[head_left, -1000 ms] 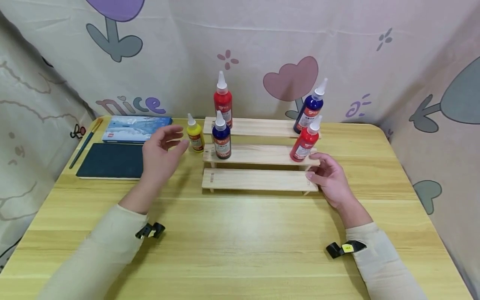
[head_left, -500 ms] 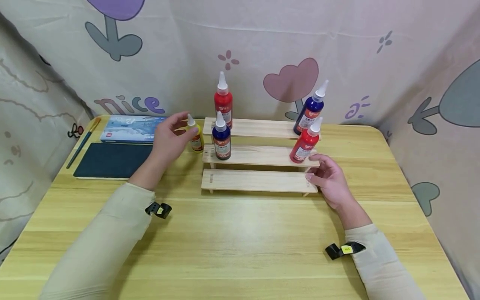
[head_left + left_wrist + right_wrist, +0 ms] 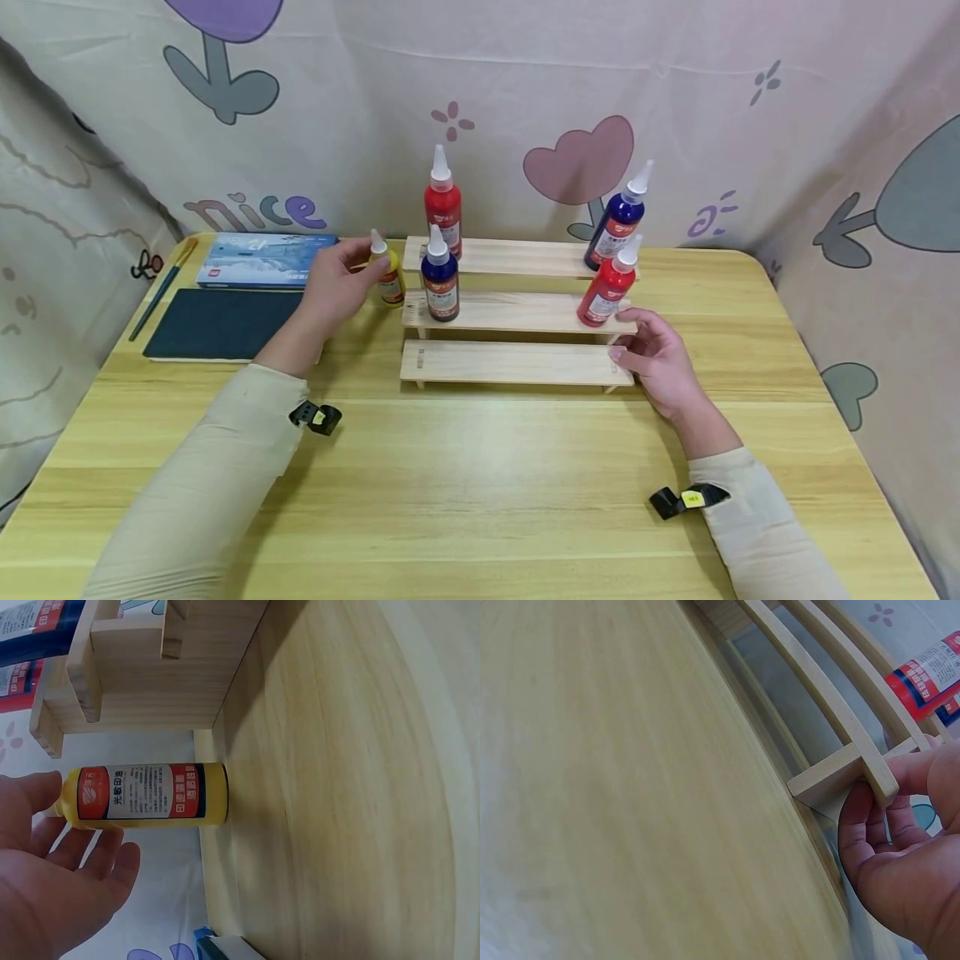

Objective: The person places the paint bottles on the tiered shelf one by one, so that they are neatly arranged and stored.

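My left hand [image 3: 339,287] has its thumb and fingers round the shoulder of a small yellow ink bottle [image 3: 150,796] with a white nozzle cap. That bottle stands upright on the table, just left of a three-tier wooden rack [image 3: 517,362]. At the rack's right end my right hand [image 3: 660,362] grips the lowest shelf, thumb on top and fingers curled beneath its end [image 3: 880,780]. A blue bottle [image 3: 441,287] and a red bottle [image 3: 606,293] stand at opposite ends of the middle shelf. On the top shelf are another red bottle [image 3: 443,208] and blue bottle [image 3: 618,225].
Left of the rack lie a dark notebook [image 3: 221,327], a blue-and-white box [image 3: 262,258] and a paintbrush [image 3: 161,292]. A patterned curtain [image 3: 360,125] hangs behind the wooden table [image 3: 480,483]. Each sleeve carries a small black camera mount.
My left hand has moved right to the yellow ink bottle and closed its thumb and fingers on it. The right hand keeps its grip on the rack.
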`<state>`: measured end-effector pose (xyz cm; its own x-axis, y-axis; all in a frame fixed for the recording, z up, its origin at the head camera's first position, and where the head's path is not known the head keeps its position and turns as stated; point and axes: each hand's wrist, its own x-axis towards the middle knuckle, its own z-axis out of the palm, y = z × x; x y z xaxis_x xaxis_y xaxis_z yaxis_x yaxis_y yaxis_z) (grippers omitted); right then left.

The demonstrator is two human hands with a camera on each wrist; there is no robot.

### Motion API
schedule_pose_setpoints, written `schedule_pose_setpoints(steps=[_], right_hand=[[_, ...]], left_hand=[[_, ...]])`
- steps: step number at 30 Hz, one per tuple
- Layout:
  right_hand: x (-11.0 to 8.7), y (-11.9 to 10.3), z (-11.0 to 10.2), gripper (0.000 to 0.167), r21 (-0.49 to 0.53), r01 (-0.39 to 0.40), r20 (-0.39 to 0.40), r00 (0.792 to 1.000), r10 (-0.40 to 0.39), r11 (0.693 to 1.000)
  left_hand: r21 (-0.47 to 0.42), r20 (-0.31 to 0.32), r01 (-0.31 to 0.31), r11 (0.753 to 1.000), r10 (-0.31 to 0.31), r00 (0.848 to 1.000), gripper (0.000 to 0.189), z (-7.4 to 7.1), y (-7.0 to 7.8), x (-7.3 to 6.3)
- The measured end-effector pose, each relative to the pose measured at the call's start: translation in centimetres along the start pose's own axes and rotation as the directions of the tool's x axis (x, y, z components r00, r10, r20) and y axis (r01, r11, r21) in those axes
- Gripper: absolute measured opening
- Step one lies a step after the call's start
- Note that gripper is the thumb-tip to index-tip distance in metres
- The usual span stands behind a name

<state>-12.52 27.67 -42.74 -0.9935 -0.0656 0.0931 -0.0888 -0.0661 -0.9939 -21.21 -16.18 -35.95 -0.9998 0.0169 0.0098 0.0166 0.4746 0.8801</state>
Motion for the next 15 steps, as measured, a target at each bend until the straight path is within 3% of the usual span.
schedule_pose_setpoints(steps=[11,15], right_hand=[[0.02,-0.08,0.06,0.048,-0.008,-0.001,-0.001,1.0,0.001,1.0],[0.0,-0.1,0.09,0.048,-0.01,-0.004,-0.002,1.0,0.004,1.0]], left_hand=[[-0.023,-0.023,0.053,0.998,-0.054,0.998,0.048,-0.09,-0.57,-0.19],[-0.034,-0.034,0.038,0.999,-0.039,0.999,0.047,-0.09,-0.93,-0.3]])
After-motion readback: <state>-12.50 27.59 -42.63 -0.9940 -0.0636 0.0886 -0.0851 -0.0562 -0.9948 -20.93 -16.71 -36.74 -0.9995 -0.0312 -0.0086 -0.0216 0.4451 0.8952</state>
